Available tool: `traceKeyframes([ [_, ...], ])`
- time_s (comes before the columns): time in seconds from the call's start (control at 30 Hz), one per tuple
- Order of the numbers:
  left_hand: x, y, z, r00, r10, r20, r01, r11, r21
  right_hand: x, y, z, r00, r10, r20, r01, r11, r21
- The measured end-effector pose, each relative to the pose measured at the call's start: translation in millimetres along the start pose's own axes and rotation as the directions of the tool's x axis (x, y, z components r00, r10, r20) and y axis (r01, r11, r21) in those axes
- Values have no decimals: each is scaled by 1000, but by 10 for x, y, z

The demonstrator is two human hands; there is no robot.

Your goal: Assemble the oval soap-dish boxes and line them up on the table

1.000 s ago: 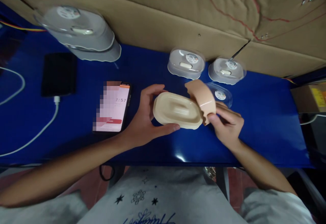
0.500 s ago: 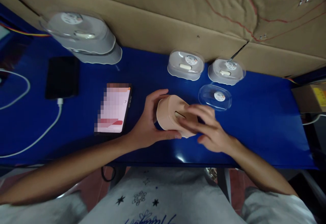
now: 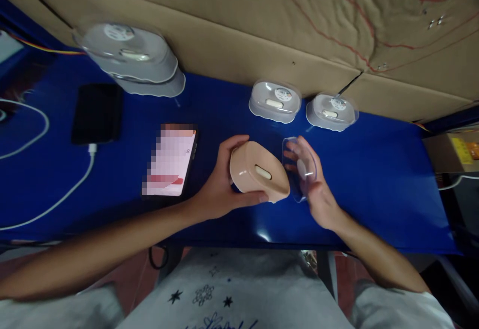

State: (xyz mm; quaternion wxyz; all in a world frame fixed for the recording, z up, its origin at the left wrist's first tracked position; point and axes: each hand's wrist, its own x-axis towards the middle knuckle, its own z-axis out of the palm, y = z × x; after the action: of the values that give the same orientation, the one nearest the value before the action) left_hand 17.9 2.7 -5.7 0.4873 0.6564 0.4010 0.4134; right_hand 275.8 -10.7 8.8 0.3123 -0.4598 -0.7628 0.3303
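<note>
Tilted above the blue table, a peach-coloured oval plastic box (image 3: 247, 164) with a cream oblong piece (image 3: 263, 171) set in its top is gripped by my left hand (image 3: 224, 181). The thumb presses along its near side and the fingers curl round the far side. To its right, my right hand (image 3: 318, 189) holds a clear plastic lid (image 3: 307, 162) bearing a round white label. The lid stands on edge, close beside the box, and the fingers show through it.
A phone with a lit screen (image 3: 170, 162) and a black device (image 3: 97, 114) on a white cable lie left. Stacked grey boxes (image 3: 153, 67) stand back left. Two lidded white boxes (image 3: 275, 104) (image 3: 331, 113) sit along the cardboard wall (image 3: 224, 34). A cardboard box (image 3: 443, 154) is far right.
My right hand has left the top of the peach box and picked up the clear lid from the table, raising it beside the box. My left hand keeps its hold.
</note>
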Motion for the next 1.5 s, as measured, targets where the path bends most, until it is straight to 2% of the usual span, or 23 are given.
traceKeyframes([
  [0.1, -58, 1, 41, 994, 97, 58, -98, 995, 20, -66, -93, 45, 995, -59, 82, 59, 998, 4],
  [0.23, -103, 14, 58, 982, 163, 92, -169, 984, 58, -88, -77, 8, 966, -159, 204, 179, 980, -86],
  [0.33, -98, 1, 47, 977, 177, 119, -190, 976, 106, -103, -66, 64, 967, -200, 155, 226, 959, -172],
  [0.47, -79, -53, 47, 966, 202, 160, -215, 974, 71, -108, -45, 151, 961, -261, 91, 275, 931, -241],
  [0.67, -50, -38, 19, 970, 186, 159, -198, 978, 65, -35, 59, -18, 938, -177, 297, 224, 966, -131],
  [0.77, -59, -42, -5, 979, 107, 174, -126, 986, 105, -10, 137, -55, 952, -149, 269, 179, 980, -90],
  [0.87, -48, -139, -26, 985, 62, 163, -89, 982, 165, 49, 204, -10, 961, -199, 193, 220, 971, -92],
  [0.93, -32, -242, -31, 986, 55, 156, -87, 974, 211, 92, 236, 6, 957, -221, 186, 251, 955, -157],
  [1.07, -4, -519, -27, 987, -3, 161, -42, 961, 274, 110, 299, -14, 955, -166, 247, 232, 936, -265],
  [1.2, 102, -751, -55, 977, 72, 200, -130, 946, 297, 129, 409, -24, 948, -128, 292, 206, 945, -253],
  [1.27, 149, -734, -65, 974, 92, 208, -150, 948, 281, 152, 451, -20, 949, -137, 284, 210, 946, -246],
  [1.33, 161, -632, -63, 973, 97, 209, -151, 953, 264, 169, 477, 0, 951, -166, 261, 232, 941, -246],
  [1.43, 152, -470, -63, 970, 107, 218, -159, 959, 236, 183, 532, 84, 953, -223, 205, 273, 927, -258],
  [1.5, 149, -446, -75, 971, 111, 213, -159, 961, 225, 189, 592, 160, 951, -262, 163, 298, 919, -258],
])
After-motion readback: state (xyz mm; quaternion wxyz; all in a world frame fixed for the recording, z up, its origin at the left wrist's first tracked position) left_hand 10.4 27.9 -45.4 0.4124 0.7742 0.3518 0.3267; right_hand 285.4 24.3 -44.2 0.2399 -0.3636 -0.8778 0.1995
